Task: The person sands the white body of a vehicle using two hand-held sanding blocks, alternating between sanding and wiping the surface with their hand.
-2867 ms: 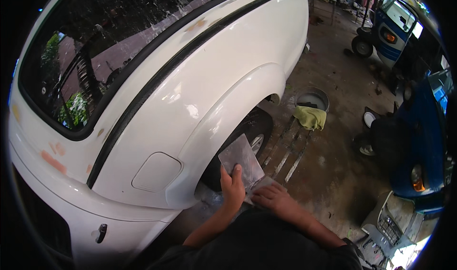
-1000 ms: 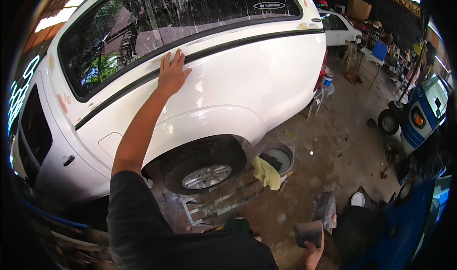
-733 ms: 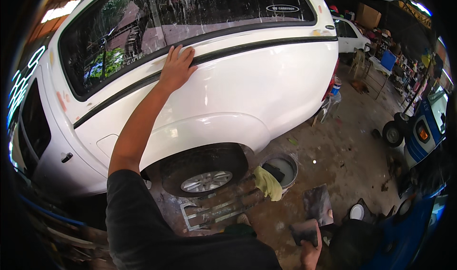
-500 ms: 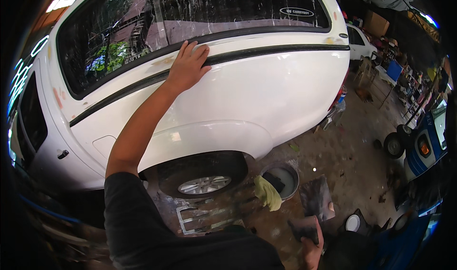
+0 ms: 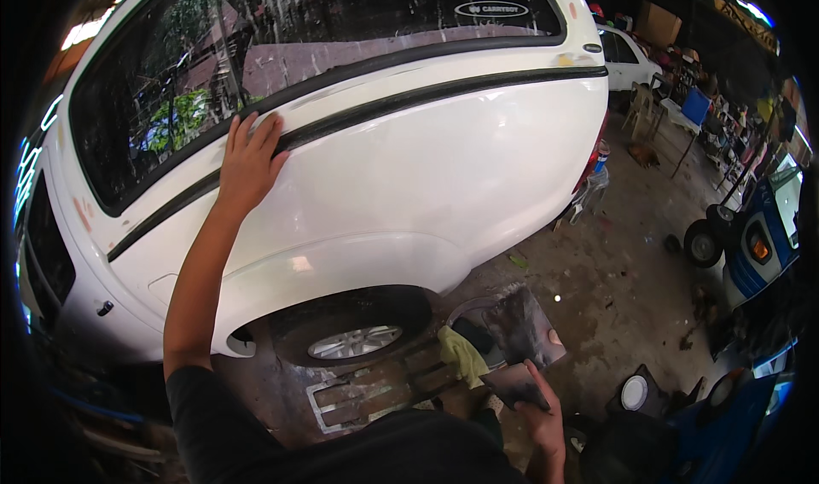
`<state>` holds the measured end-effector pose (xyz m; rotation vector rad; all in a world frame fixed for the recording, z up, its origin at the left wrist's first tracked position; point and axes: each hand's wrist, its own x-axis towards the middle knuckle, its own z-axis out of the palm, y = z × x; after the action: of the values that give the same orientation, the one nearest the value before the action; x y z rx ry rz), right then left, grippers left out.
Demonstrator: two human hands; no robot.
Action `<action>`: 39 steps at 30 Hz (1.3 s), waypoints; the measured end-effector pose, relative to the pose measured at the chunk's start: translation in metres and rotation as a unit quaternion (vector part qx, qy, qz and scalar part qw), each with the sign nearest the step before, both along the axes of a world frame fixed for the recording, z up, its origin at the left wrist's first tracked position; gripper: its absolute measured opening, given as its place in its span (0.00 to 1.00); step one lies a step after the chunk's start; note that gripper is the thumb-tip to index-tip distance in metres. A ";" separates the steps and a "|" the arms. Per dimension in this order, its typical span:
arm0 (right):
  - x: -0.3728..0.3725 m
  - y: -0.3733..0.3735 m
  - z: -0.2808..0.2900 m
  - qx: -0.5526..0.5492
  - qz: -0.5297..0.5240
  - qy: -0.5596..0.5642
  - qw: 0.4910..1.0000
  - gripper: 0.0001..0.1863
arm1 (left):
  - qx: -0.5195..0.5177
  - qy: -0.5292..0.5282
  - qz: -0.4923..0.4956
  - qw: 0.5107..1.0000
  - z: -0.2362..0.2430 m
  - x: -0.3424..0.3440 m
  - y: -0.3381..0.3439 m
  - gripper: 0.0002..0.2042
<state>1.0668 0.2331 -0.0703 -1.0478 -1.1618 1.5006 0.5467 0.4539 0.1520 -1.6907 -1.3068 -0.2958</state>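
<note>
Fingers of the bare left hand (image 5: 249, 170) lie spread and hold nothing, laid on the white painted body strip (image 5: 367, 90) that runs between the black rubber window seal (image 5: 426, 55) and the long black trim strip (image 5: 426, 99) of the white pickup-like vehicle (image 5: 401, 177). The body strip's long axis rises from lower left to upper right, so most of its length lies to the right of these fingers, and the left hand is much the nearer; the fingertips reach the seal while the palm sits lower, over the white side. Well apart, at lower right, the right hand (image 5: 544, 416) is closed around a small thin dark-grey rectangular plate (image 5: 512, 385), which points up and left from the grip, its long axis seeming to run toward the thumb side. Just beyond it, a larger flat grey plate (image 5: 519, 326) stands tilted in front of the round grey bucket (image 5: 459, 305), near the crumpled yellow-green cloth (image 5: 463, 360); what looks like a fingertip shows at its right edge, but how firmly it is held I cannot tell. As for writing, the dark streaked side window (image 5: 341, 15) bears a white oval-outlined label (image 5: 492, 9) with pale capitals at its upper right, and the blue-and-white small vehicle (image 5: 755, 237) has a few letters, too small to tell.
</note>
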 end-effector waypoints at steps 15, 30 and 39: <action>0.062 0.032 0.012 0.031 -0.034 -0.031 0.998 0.40 | -0.030 -0.013 -0.104 0.994 0.014 0.133 0.103 0.27; 0.103 0.018 0.022 0.011 -0.149 0.018 0.989 0.40 | -0.029 -0.013 -0.146 0.989 0.015 0.231 0.178 0.28; 0.126 0.023 0.016 0.004 -0.180 -0.006 0.984 0.41 | -0.035 -0.009 -0.178 0.983 0.018 0.298 0.236 0.28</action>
<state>1.1933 0.2565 -0.0540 -1.1907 -0.9256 1.2033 0.8443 0.6901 0.1697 -1.9843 -1.0330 -0.4791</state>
